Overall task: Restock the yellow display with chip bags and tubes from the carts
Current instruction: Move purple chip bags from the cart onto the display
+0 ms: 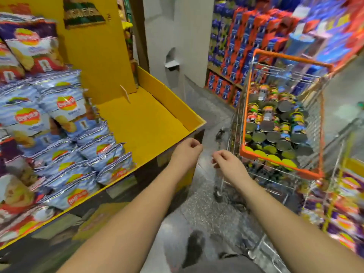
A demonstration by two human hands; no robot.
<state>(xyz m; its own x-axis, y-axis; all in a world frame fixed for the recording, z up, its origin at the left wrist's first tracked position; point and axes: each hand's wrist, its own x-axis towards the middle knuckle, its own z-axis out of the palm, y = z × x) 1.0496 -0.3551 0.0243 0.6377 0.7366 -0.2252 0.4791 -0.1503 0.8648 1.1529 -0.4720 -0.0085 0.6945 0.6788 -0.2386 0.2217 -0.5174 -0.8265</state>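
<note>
Right now both bare arms reach forward over the speckled grey floor (204, 205). At centre, the left hand (187, 151) hangs just beside the near corner of the yellow cardboard display tray (149, 127), fingers loosely curled and holding nothing. The right hand (226, 161) hovers at about 3 o'clock from it, close but apart, fingers likewise loosely curled and empty, near the orange-rimmed wire cart basket (283, 164). That basket, at about 2 o'clock from the hands, is packed with cylindrical chip tubes with silvery ends (275, 123). Pale blue-and-white foil chip bags (65, 115) are stacked in the tray's left part, at 9 to 10 o'clock; its right part shows bare yellow card. A second cart with purple and yellow bags (346, 219) sits blurred at 4 o'clock.
</note>
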